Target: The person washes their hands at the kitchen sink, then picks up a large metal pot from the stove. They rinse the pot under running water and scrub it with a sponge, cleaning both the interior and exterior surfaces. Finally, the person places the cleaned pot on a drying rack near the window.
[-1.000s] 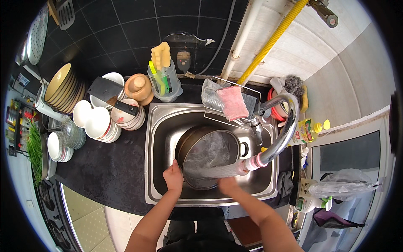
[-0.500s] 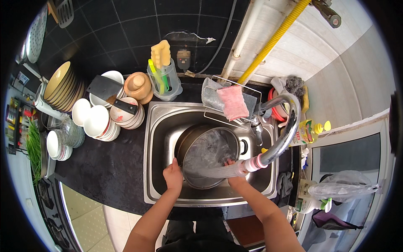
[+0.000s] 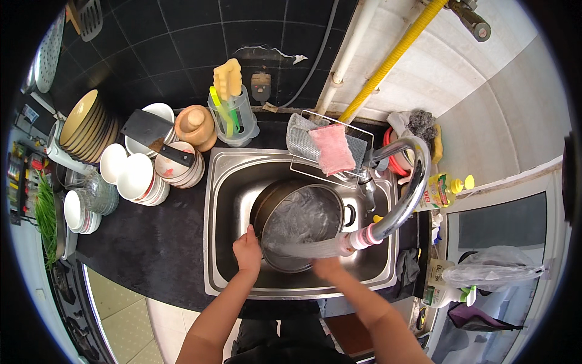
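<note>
A dark metal pot point(image 3: 262, 207) lies tilted in the steel sink point(image 3: 221, 182), its mouth turned toward me and a black loop handle on its right side. My left hand point(image 3: 246, 250) is closed on the pot's lower left edge, thumb up. My right hand point(image 3: 326, 267) is at the pot's lower rim, under the water stream point(image 3: 312, 248); its fingers are hidden and smeared by motion. Water runs from the curved faucet point(image 3: 418, 179) through a pink-ringed nozzle point(image 3: 362, 238) across the pot's opening, and splashes inside it.
A wire rack with a pink cloth point(image 3: 332, 149) hangs over the sink's back edge. Left on the black counter point(image 3: 139, 242) stand stacked white bowls point(image 3: 134, 176), a cleaver point(image 3: 145, 126), a wooden mortar point(image 3: 195, 126) and a utensil holder point(image 3: 236, 121). A yellow-capped bottle point(image 3: 438, 191) stands right.
My right hand has shifted left along the pot's lower rim, its fingers no longer showing inside the pot. My left hand stays on the pot, and the water keeps running.
</note>
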`<state>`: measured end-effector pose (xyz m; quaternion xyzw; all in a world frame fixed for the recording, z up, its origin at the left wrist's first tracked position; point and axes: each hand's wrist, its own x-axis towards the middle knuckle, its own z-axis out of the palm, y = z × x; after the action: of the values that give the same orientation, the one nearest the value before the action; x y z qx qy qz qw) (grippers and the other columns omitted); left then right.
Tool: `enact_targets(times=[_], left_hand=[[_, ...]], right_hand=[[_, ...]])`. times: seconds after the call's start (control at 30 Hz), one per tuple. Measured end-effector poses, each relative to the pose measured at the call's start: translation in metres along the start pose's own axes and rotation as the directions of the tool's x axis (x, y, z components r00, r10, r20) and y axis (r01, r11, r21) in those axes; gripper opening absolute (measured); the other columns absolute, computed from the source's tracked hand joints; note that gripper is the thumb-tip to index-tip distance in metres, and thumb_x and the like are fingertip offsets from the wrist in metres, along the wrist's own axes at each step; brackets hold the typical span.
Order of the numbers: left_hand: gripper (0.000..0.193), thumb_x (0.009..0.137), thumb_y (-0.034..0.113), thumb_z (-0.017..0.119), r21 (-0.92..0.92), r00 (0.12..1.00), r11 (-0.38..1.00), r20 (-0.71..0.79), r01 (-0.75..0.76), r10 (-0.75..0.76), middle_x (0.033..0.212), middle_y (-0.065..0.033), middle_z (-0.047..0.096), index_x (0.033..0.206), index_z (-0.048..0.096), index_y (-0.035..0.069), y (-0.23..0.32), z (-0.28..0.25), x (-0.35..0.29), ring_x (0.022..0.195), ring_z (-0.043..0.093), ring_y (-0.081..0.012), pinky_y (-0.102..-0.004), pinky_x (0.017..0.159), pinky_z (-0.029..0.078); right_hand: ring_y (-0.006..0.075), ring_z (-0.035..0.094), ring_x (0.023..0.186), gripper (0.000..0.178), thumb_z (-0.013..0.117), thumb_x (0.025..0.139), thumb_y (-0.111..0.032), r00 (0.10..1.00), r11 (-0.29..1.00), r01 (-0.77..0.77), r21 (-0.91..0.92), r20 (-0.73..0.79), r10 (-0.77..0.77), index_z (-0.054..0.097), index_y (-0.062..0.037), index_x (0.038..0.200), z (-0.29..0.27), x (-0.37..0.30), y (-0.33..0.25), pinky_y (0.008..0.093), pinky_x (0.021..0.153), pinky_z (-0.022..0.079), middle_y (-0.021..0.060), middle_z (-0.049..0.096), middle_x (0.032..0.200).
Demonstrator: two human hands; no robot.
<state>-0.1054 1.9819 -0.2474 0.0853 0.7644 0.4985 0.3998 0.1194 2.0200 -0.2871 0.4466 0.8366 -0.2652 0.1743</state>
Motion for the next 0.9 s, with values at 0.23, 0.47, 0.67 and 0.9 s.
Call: enact_targets(times=[0.23, 0.47, 0.67, 0.9], left_hand=[[0.05, 0.09, 0.03, 0.046, 0.067, 0.999, 0.998, 0.035, -0.013, 0.01, 0.045, -0.0038, 0.037, 0.052, 0.044, -0.004, -0.003, -0.001, -0.005, 0.045, 0.032, -0.0118, -0.0324, 0.044, 0.03], [0.05, 0.09, 0.029, 0.045, 0.171, 0.993, 0.981, 0.087, -0.095, 0.081, 0.045, -0.0094, 0.037, 0.055, 0.046, -0.007, 0.008, 0.005, -0.008, 0.047, 0.032, -0.0146, -0.0346, 0.047, 0.032], [0.049, 0.089, 0.03, 0.047, 0.099, 0.996, 0.993, 0.08, -0.057, 0.049, 0.045, -0.0088, 0.039, 0.054, 0.046, -0.006, -0.001, 0.002, -0.001, 0.044, 0.034, -0.0143, -0.0335, 0.045, 0.032], [0.035, 0.085, 0.025, 0.057, -0.134, 0.959, 0.977, 0.256, 0.163, -0.125, 0.046, 0.0007, 0.04, 0.059, 0.045, 0.005, 0.027, -0.005, -0.019, 0.036, 0.033, -0.0064, -0.0231, 0.034, 0.024]], right_hand=[[0.0334, 0.055, 0.082, 0.031, 0.05, 0.082, -0.033, 0.908, 0.973, 0.227, 0.042, -0.37, -0.196, 0.057, -0.0091, 0.1, 0.056, 0.029, 0.029, 0.0408, 0.074, 0.043, 0.0139, 0.06, 0.084], [0.0108, 0.048, 0.062, 0.031, 0.068, 0.074, -0.007, 0.384, 0.59, 0.41, 0.696, -0.718, 0.58, 0.047, -0.0019, 0.097, -0.083, 0.006, 0.031, 0.0224, 0.057, 0.039, 0.001, 0.051, 0.068], [0.0074, 0.047, 0.054, 0.031, 0.066, 0.076, -0.008, 0.441, 0.455, 0.427, 0.782, -0.619, 0.65, 0.048, -0.0004, 0.1, -0.146, 0.006, 0.019, 0.0217, 0.05, 0.039, 0.0017, 0.05, 0.067], [0.0156, 0.051, 0.076, 0.032, 0.059, 0.079, -0.029, 0.833, 0.604, 0.239, 0.76, -0.481, 0.275, 0.052, -0.0026, 0.097, 0.001, 0.03, 0.023, 0.0318, 0.073, 0.044, 0.0056, 0.053, 0.084]])
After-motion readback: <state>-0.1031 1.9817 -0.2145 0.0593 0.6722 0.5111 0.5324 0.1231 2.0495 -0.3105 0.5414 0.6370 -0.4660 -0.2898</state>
